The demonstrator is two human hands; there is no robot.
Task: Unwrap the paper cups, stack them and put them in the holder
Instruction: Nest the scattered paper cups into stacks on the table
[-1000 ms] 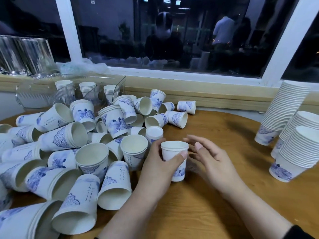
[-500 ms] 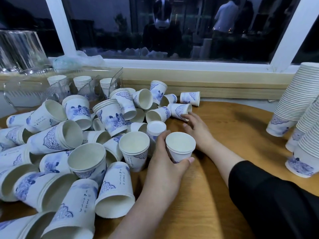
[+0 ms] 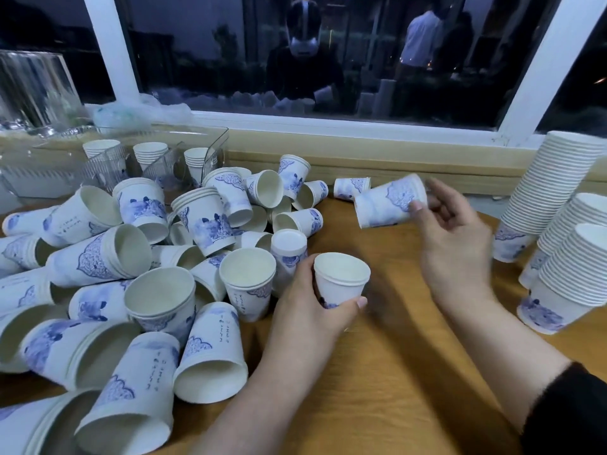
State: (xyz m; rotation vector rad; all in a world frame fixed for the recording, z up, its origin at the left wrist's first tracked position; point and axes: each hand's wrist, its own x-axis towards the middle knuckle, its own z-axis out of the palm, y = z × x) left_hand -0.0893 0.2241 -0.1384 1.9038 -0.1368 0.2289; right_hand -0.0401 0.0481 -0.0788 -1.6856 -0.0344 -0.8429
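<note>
My left hand (image 3: 308, 307) grips a small upright stack of white-and-blue paper cups (image 3: 340, 280) at the middle of the wooden table (image 3: 377, 389). Above and to its right, my right hand (image 3: 450, 238) pinches a single paper cup (image 3: 389, 201), held on its side in the air with its mouth to the lower left. A heap of loose cups (image 3: 147, 274) covers the table's left half. The clear plastic holder (image 3: 157, 165) stands at the back left with short cup stacks in its slots.
Three tall leaning stacks of cups (image 3: 565, 231) stand at the table's right edge. A wooden sill (image 3: 427, 165) and a dark window run along the back. Crumpled plastic wrap (image 3: 131, 113) lies on the sill at the left, near clear containers.
My right hand reached to the cups at the back of the heap, picked one up, and has lifted it to the right. My left hand stays on its stack.
</note>
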